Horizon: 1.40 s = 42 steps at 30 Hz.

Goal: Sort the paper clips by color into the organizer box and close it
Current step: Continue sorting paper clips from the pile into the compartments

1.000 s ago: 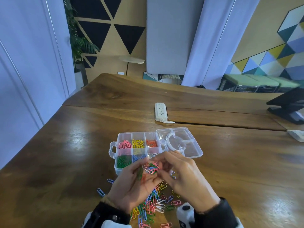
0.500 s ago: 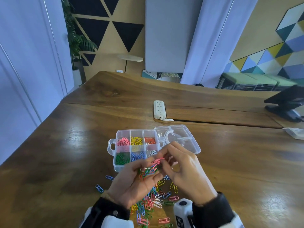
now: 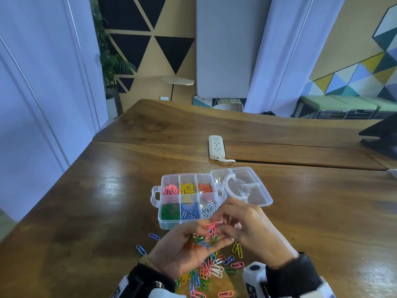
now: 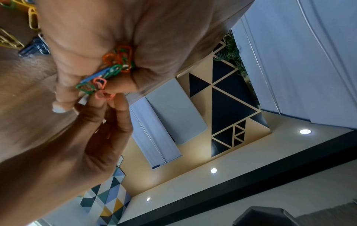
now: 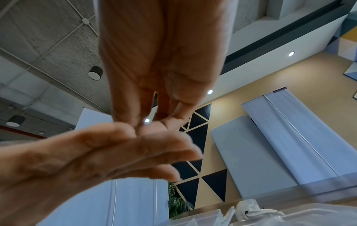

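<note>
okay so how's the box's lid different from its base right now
The base is split into six compartments, each holding clips of one colour; the lid holds none. The base sits left, the lid lies open beside it on the right. The lid has a white curved handle showing through it; the base has a clear tab at its left end. Both are clear plastic, joined along one edge, resting on the table.

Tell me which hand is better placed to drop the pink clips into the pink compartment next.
Probably the right hand: it pinches the pink clips, pulling them from the mixed bunch that the left hand cradles. The pink compartment lies at the open organizer box's far left, so it must reach across.
</note>
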Each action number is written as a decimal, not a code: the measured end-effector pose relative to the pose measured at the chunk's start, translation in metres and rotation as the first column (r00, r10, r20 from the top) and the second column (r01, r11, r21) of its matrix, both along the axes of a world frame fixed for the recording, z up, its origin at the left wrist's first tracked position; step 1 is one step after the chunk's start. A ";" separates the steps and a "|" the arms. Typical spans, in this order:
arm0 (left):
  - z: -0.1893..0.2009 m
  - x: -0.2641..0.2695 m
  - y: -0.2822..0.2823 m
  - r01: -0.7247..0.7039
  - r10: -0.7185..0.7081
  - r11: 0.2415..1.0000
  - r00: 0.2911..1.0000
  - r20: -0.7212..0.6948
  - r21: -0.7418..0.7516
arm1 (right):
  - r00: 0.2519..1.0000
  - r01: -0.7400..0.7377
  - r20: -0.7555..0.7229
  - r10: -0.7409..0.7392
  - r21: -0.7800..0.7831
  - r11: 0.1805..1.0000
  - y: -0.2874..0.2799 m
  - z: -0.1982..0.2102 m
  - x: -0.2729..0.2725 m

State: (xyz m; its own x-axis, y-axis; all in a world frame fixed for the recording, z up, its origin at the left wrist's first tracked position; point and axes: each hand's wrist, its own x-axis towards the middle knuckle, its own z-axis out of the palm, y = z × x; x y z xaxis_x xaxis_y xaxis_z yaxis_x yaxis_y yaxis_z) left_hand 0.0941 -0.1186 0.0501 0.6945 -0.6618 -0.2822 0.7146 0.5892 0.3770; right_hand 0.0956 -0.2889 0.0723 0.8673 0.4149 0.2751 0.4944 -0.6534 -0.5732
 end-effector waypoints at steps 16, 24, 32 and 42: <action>-0.005 0.001 0.006 0.018 -0.022 0.994 0.999 0.036 0.104 | 0.991 0.053 -0.129 -0.042 0.084 0.995 -0.004 -0.004 -0.002; -0.009 0.002 0.010 0.066 -0.099 0.979 0.981 0.169 0.193 | 0.977 0.059 -0.212 -0.020 0.178 0.982 -0.007 -0.006 -0.003; -0.008 0.006 0.011 0.088 -0.119 0.984 0.970 0.211 0.152 | 0.956 0.083 -0.294 0.004 0.283 0.956 -0.006 -0.007 -0.003; -0.007 0.006 0.013 0.069 -0.134 0.970 0.952 0.275 0.231 | 0.880 0.075 -0.474 0.034 0.209 0.975 0.004 -0.011 0.010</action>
